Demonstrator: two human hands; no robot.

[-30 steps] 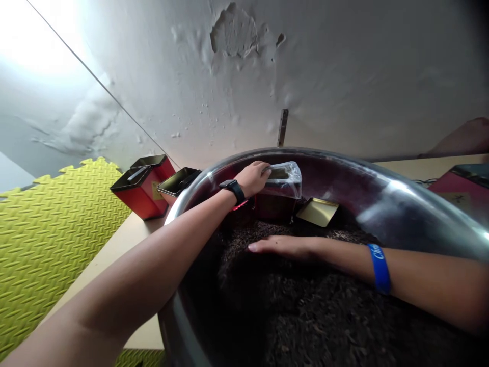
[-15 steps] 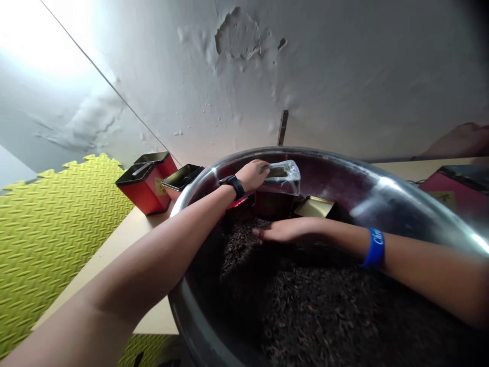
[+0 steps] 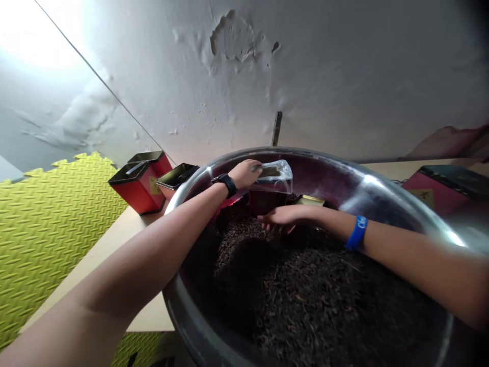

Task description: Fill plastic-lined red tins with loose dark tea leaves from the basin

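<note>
A large shiny metal basin [image 3: 179,300] holds a heap of dark, dry, twisted leaves [image 3: 317,295] that look like loose tea. My left hand [image 3: 244,174], with a black watch on the wrist, is closed on the rim of a dark red tin [image 3: 265,202]. A clear plastic bag [image 3: 280,173] lines the tin and is folded over its mouth. Just below the tin, my right hand [image 3: 280,218] hovers low over the leaves, fingers apart and slightly bent, palm down; part of its underside is hidden. A gold-coloured lid [image 3: 310,200] lies behind it inside the basin.
Open red tins [image 3: 139,186] stand on the pale table [image 3: 91,260] left of the basin, another open tin [image 3: 178,176] beside them. At the right is a further red tin [image 3: 431,188]. Yellow foam mats [image 3: 49,219] lie left; a peeling wall [image 3: 324,76] rises behind.
My right hand has shifted a little left and up, nearer the tin, and its fingers are more bent. My left hand keeps its grip on the tin. The view has moved slightly.
</note>
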